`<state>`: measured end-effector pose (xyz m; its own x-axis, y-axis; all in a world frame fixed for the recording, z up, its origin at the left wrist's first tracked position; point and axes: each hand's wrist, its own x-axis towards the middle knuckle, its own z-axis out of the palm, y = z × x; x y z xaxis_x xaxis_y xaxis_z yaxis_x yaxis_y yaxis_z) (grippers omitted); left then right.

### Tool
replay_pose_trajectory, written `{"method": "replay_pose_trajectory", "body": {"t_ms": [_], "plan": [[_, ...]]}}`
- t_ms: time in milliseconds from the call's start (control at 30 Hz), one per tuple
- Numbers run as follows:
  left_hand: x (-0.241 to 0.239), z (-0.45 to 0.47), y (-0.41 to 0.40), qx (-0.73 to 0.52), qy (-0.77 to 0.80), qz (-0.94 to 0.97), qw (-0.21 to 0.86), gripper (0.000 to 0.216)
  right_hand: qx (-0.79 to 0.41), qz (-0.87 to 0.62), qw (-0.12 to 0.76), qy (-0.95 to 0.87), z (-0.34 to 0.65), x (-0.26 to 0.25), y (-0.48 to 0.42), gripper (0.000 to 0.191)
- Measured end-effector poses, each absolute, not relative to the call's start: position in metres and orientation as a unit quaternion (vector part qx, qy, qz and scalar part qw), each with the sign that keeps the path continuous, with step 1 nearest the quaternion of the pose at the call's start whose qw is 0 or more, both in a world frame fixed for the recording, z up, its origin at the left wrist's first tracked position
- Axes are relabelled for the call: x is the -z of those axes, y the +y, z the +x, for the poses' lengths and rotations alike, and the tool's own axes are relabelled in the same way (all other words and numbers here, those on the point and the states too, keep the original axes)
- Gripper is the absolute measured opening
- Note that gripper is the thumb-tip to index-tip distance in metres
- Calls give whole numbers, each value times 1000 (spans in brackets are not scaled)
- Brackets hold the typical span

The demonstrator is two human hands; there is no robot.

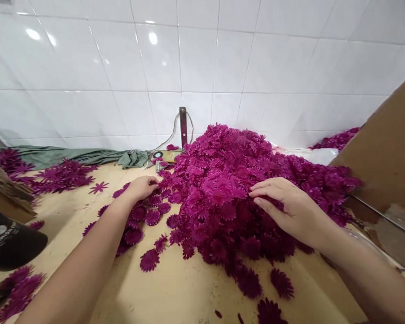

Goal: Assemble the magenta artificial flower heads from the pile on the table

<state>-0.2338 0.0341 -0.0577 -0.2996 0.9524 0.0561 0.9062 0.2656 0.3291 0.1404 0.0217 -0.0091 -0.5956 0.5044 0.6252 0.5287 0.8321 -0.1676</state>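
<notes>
A large heap of magenta artificial flower pieces (222, 180) rises in the middle of the table. My right hand (285, 202) reaches into its right side, fingers stretched out at the petals and the thumb a little apart below them; no held piece shows. To the left, my left hand (143, 186) is closed, its fingers curled beside the smaller scattered flower pieces (153, 217). Whatever lies between those fingertips is hidden. Single loose flowers (150, 260) lie on the table in front of the heap.
Flat star-shaped petals (65, 174) are piled at the left by a green cloth (84, 155). A black cylinder with white lettering (13, 238) is at the left edge. Cardboard (388, 157) stands on the right. Behind is a tiled wall (121, 67) with a metal bracket (183, 126).
</notes>
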Motion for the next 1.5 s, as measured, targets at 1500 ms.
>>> {"method": "replay_pose_trajectory", "body": {"t_ms": [1500], "plan": [[16, -9, -25, -515, 452, 582, 438, 22, -34, -441, 388, -809, 112, 13, -10, 26]]}}
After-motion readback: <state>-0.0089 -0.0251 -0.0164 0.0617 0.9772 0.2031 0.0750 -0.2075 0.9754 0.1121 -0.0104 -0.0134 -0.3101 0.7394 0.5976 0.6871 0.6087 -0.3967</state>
